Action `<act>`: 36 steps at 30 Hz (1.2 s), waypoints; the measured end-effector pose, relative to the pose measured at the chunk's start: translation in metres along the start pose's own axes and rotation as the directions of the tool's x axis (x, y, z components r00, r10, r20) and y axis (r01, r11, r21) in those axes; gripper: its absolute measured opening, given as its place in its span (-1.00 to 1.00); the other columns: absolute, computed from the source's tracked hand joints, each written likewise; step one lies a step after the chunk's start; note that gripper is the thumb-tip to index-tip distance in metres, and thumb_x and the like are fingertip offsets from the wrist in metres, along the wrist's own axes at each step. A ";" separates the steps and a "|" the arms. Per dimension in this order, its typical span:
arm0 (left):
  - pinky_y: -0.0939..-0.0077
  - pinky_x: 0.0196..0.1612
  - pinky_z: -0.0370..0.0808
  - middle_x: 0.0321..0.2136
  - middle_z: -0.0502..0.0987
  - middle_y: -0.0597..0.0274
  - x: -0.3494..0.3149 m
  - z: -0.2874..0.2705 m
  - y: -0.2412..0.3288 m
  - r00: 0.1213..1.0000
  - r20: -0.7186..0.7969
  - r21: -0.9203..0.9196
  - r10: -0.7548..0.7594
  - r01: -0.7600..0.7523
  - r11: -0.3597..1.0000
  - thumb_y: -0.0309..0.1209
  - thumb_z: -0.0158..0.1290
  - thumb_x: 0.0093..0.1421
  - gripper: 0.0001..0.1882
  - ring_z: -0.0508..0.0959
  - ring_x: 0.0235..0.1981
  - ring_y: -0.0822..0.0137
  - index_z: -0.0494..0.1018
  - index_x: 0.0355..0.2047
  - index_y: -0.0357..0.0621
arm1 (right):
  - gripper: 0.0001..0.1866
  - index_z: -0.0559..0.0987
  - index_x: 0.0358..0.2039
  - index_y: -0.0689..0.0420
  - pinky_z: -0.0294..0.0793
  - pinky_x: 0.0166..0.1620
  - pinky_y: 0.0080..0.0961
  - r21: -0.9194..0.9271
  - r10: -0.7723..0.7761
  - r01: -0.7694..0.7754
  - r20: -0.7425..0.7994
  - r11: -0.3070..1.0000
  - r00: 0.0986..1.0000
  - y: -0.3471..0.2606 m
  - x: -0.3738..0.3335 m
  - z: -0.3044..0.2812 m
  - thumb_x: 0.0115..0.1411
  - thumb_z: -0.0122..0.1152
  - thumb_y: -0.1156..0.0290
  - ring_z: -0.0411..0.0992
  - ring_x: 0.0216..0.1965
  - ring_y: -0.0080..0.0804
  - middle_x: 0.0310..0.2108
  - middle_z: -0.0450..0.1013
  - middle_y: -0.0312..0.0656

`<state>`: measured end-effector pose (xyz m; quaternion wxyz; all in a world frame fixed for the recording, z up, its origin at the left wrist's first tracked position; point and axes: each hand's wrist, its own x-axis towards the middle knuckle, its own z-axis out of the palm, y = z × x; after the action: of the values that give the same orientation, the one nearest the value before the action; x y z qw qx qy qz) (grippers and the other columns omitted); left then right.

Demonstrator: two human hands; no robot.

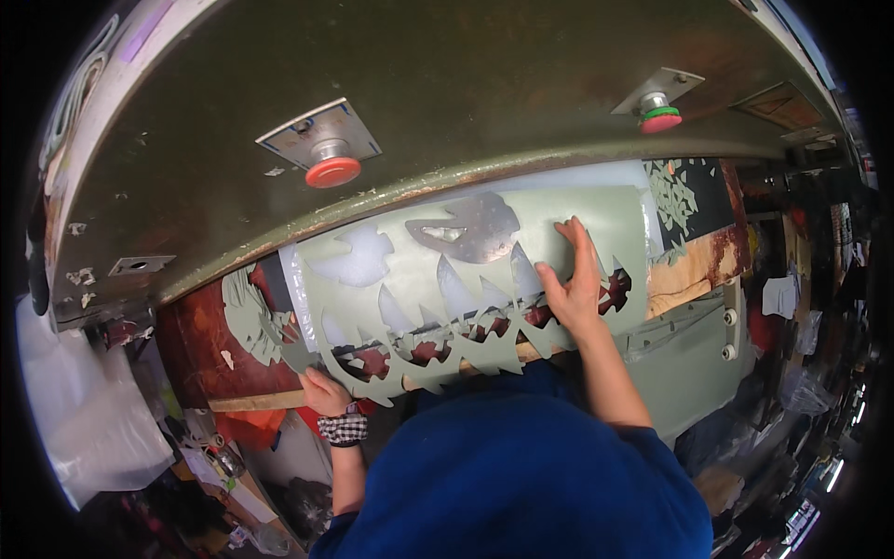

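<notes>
A pale grey-green sheet point(582, 207) with rows of jagged cut-outs lies across the work surface in front of me. On its upper middle rests a flat, shiny curved metal plate point(480, 228) with a small opening in it, perhaps a cutting die. My right hand point(579, 289) is over the right part of the sheet, fingers spread and thumb apart, with nothing held. At the sheet's lower left corner, my left hand point(326, 393) has its fingers closed on a grey-green cut piece point(298, 356). A checked band circles that wrist.
Above the sheet hangs a wide dark green machine head point(484, 93) with two red knobs point(332, 170) point(660, 119). Cut pieces point(247, 315) are stacked at left; small scraps point(672, 200) lie at right. Clear plastic point(102, 410) hangs at far left.
</notes>
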<state>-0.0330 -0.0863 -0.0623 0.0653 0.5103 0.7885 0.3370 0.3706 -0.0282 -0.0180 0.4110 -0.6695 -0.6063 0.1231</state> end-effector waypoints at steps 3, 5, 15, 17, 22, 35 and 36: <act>0.19 -0.39 0.40 -0.44 0.48 -0.24 0.006 0.001 0.005 1.000 0.019 -0.017 0.022 -0.021 1.000 -0.31 -0.22 0.38 -0.67 0.46 -0.45 -0.18 0.39 -0.14 -0.37 | -0.23 0.14 0.24 0.30 0.28 0.12 -0.26 0.109 0.116 -0.106 -0.090 0.988 0.989 0.001 -0.007 0.002 0.06 0.27 0.43 0.32 0.07 -0.03 0.00 0.37 0.09; 0.13 -0.51 0.36 -0.52 0.48 -0.21 0.010 0.003 0.009 0.981 -0.059 -0.046 0.187 -0.190 0.981 -0.33 -0.19 0.35 -0.68 0.46 -0.54 -0.19 0.41 -0.06 -0.29 | -0.25 0.08 0.27 0.27 0.26 0.17 -0.26 0.202 0.161 -0.134 -0.123 0.970 0.979 -0.003 -0.007 -0.004 0.13 0.19 0.44 0.31 0.11 -0.08 0.06 0.33 0.10; 0.15 -0.53 0.32 -0.56 0.43 -0.22 0.025 -0.010 0.031 0.983 -0.043 -0.067 0.179 -0.181 0.981 -0.32 -0.20 0.36 -0.69 0.39 -0.59 -0.17 0.42 -0.20 -0.33 | -0.01 -0.24 0.29 0.45 -0.34 0.35 -0.09 -0.199 -0.139 0.027 -0.575 0.980 0.806 -0.064 0.095 -0.093 0.26 -0.13 -0.16 -0.29 0.36 0.15 0.32 -0.25 0.30; 0.16 -0.54 0.29 -0.62 0.38 -0.18 0.032 -0.013 0.032 0.993 -0.032 -0.031 0.117 -0.118 0.993 -0.31 -0.21 0.36 -0.68 0.34 -0.62 -0.13 0.38 -0.35 -0.34 | 0.07 -0.31 0.28 0.45 -0.34 0.34 -0.06 -0.156 -0.144 0.055 -0.644 0.986 0.752 -0.074 0.103 -0.090 0.22 -0.10 -0.20 -0.30 0.35 0.21 0.32 -0.29 0.33; 0.16 -0.55 0.30 -0.63 0.40 -0.19 0.057 -0.017 0.047 0.976 -0.147 -0.123 0.162 -0.180 0.976 -0.33 -0.19 0.35 -0.68 0.40 -0.60 -0.13 0.35 -0.44 -0.35 | 0.08 -0.31 0.30 0.38 -0.24 0.34 -0.04 -0.129 -0.180 0.128 -0.587 0.983 0.789 -0.068 0.105 -0.090 0.17 0.12 -0.04 -0.36 0.37 0.17 0.34 -0.39 0.27; 0.12 -0.46 0.34 -0.51 0.44 -0.32 0.043 -0.019 0.045 0.993 -0.066 0.038 0.101 -0.099 0.994 -0.28 -0.21 0.35 -0.62 0.36 -0.54 -0.21 0.39 -0.33 -0.44 | -0.68 0.55 -0.21 0.26 0.40 -0.12 -0.21 -0.006 0.238 -0.278 -0.496 0.961 0.835 0.059 -0.039 -0.131 0.10 0.26 0.30 0.46 -0.25 0.05 -0.30 0.51 0.07; 0.13 -0.48 0.32 -0.55 0.41 -0.31 0.045 -0.019 0.045 0.986 -0.088 -0.025 0.144 -0.147 0.989 -0.29 -0.20 0.35 -0.62 0.32 -0.58 -0.18 0.38 -0.38 -0.45 | -0.69 0.55 -0.21 0.26 0.43 -0.17 -0.28 -0.077 0.182 -0.253 -0.497 0.964 0.848 0.061 -0.039 -0.134 0.11 0.26 0.31 0.48 -0.30 -0.03 -0.35 0.52 0.05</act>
<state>-0.0286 -0.0458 -0.0103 0.0145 0.5504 0.7458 0.3750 0.4935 -0.1130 0.0111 0.4853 -0.7704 -0.4110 -0.0457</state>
